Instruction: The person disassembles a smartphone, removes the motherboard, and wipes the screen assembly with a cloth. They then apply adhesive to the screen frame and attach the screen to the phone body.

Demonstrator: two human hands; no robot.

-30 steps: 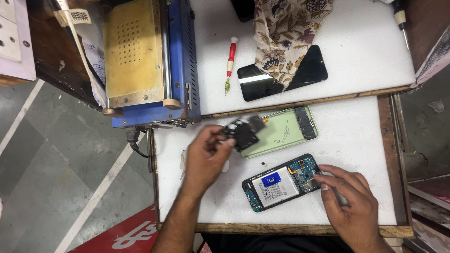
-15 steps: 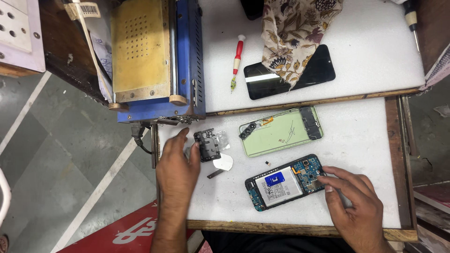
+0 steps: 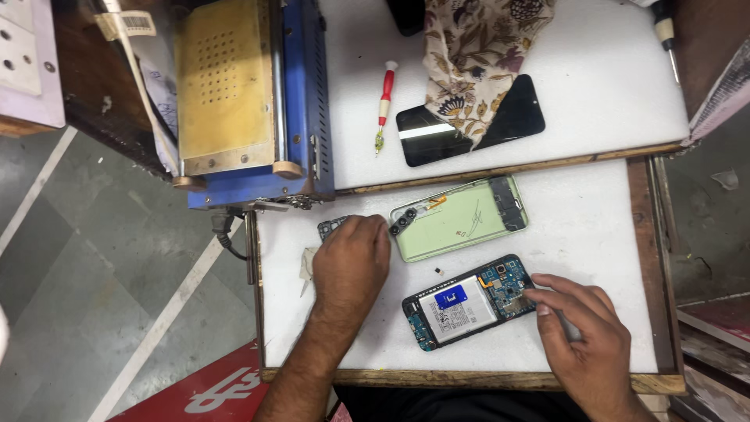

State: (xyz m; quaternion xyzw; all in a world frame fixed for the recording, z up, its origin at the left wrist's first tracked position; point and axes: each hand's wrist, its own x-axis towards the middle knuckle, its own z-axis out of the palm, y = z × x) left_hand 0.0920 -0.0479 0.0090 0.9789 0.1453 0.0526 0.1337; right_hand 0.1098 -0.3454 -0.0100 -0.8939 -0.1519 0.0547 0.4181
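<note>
We note an opened phone (image 3: 469, 302) lying face down on the white tabletop (image 3: 594, 234), its rear shell removed so that the battery and blue circuit board are exposed. The pale green back cover (image 3: 459, 218) lies inside-up just beyond it, apart from the phone. The right hand (image 3: 584, 336) rests at the phone's upper end, its fingers (image 3: 539, 293) pinched around what appears to be a thin tool whose tip meets the board near the camera corner; the tool itself is mostly hidden. The left hand (image 3: 353, 262) lies palm down, fingers curled over a small dark component (image 3: 331, 227) near the left edge of the tabletop; we cannot tell whether it grips the part or merely covers it. A tiny loose piece (image 3: 438, 270) sits between cover and phone. On the upper surface lie a red-handled screwdriver (image 3: 383, 98), a black screen panel (image 3: 469, 121) and a patterned cloth (image 3: 476, 62). In our judgement disassembly is well advanced: cover off, one part out, board and battery still seated.
</note>
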